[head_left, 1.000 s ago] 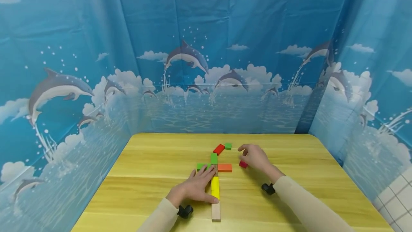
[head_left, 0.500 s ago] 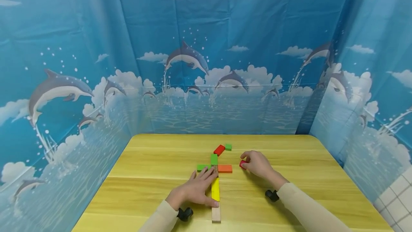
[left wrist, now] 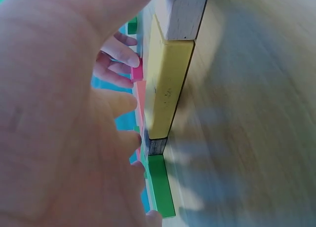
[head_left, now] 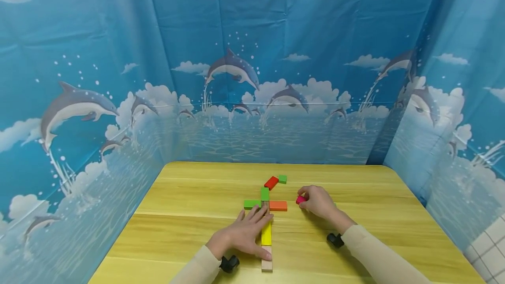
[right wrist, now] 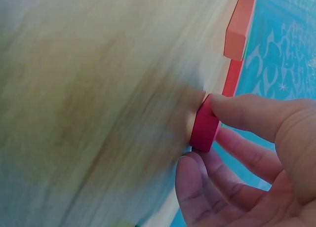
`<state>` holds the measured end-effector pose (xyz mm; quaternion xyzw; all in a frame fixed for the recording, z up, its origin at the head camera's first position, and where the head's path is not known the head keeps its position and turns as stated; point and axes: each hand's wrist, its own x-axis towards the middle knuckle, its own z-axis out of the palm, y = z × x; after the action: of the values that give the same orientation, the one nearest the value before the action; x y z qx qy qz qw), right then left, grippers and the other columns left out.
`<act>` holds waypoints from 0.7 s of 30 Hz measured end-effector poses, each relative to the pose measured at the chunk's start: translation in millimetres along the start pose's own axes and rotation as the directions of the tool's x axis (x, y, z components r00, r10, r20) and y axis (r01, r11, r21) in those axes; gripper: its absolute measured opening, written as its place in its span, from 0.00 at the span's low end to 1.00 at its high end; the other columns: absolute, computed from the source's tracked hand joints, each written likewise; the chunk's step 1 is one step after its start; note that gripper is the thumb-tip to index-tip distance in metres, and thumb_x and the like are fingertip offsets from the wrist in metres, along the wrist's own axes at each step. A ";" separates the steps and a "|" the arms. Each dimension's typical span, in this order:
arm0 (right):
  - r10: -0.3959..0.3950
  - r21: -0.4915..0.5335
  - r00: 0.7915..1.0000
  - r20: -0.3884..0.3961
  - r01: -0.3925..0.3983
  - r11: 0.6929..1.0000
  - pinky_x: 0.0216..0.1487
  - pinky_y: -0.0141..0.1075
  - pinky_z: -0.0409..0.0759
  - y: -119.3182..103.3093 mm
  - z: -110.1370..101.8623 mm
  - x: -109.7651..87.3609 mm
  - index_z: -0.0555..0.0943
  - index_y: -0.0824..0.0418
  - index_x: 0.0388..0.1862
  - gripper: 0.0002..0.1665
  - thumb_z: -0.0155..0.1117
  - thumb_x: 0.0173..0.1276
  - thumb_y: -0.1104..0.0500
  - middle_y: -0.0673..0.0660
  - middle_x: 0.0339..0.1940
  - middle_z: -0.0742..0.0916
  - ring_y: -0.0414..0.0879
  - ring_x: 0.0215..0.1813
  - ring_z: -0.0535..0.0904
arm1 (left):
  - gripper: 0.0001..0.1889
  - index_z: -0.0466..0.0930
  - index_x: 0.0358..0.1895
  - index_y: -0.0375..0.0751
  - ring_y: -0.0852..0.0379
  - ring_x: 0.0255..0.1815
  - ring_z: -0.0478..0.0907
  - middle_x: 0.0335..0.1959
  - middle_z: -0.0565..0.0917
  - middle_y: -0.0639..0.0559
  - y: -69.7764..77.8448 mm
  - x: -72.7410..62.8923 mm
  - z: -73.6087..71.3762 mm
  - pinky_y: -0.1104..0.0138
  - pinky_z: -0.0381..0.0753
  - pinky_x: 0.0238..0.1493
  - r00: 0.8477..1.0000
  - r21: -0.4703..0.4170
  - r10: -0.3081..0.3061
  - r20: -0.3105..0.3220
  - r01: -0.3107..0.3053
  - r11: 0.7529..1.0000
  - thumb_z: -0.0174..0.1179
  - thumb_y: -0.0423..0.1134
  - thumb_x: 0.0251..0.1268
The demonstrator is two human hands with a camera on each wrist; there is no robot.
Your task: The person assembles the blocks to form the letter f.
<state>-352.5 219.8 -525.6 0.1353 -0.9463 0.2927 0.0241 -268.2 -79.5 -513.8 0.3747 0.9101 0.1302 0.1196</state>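
Note:
My right hand [head_left: 320,203] pinches a small crimson block [right wrist: 205,123] between thumb and fingers, at the table surface right of the other blocks. My left hand [head_left: 243,234] lies with spread, straight fingers over a column of blocks; whether it touches them is unclear. That column has a pale wooden block [head_left: 267,265] nearest me, a yellow block [left wrist: 170,89], a dark block [left wrist: 157,146] partly under the fingers, and a green block [head_left: 264,194] at the far end. A green block [head_left: 251,204] and an orange block [head_left: 278,206] extend sideways from the dark one.
Beyond the column, a red block [head_left: 271,182] lies slanted, with a small green block [head_left: 282,179] at its far end. Another bit of green [head_left: 335,204] shows behind my right wrist. The wooden table [head_left: 177,214] meets a dolphin-print curtain [head_left: 229,139] at the back.
My right hand has come down to the crimson block and closed its fingers on it. The left hand stays over the column, its thumb slightly nearer me. The head view has shifted slightly.

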 end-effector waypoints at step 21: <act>-0.003 -0.004 0.999 -0.038 0.002 1.000 0.37 0.40 0.80 -2.1 1.0 -6.3 0.85 0.63 0.53 0.22 0.77 0.58 0.65 0.54 0.37 0.87 0.44 0.35 0.80 | 0.55 0.48 0.83 0.53 0.42 0.82 0.37 0.84 0.40 0.48 2.1 -0.8 2.3 0.34 0.43 0.72 0.999 0.004 -0.034 0.009 0.034 0.999 0.60 0.74 0.57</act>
<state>-345.8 219.2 -526.1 0.1309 -0.9460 0.2934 0.0425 -265.5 -78.3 -515.2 0.3600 0.9160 0.1247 0.1254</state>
